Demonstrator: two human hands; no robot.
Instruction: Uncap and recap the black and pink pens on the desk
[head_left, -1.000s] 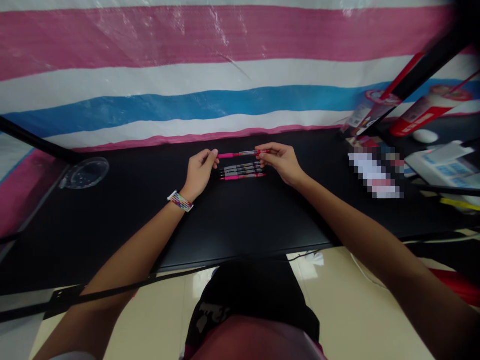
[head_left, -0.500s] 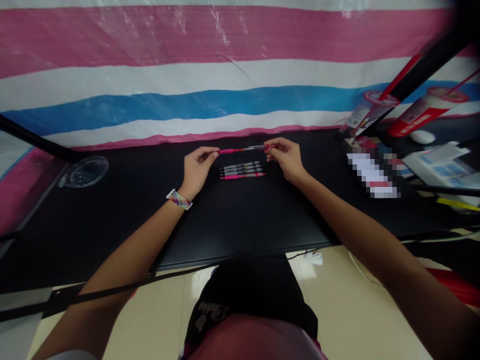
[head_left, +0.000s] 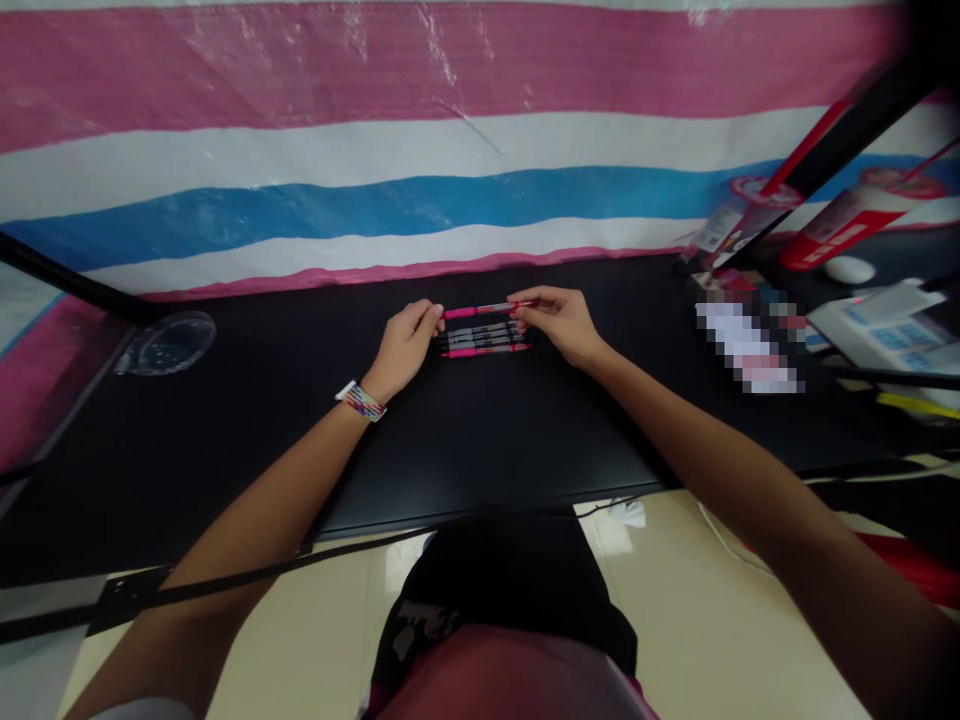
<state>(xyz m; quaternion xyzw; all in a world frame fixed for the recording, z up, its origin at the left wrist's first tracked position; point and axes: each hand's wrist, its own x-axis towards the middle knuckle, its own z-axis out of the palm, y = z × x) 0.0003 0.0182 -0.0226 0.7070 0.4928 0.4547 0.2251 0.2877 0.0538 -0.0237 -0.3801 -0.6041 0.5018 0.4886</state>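
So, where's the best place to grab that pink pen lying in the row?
Probably pinch the pink pen around its middle, coming from above and the near side: it lies flat and slim, with greyish pens close along its far side.

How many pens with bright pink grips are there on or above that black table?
2. One pink-gripped pen is held between the left hand and right hand; the second pen lies along the near side of the grey pens.

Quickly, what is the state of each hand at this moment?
Left hand: closed, pinching one pen with pink grip by its grip end.
Right hand: closed, pinching the same pen near its other end.
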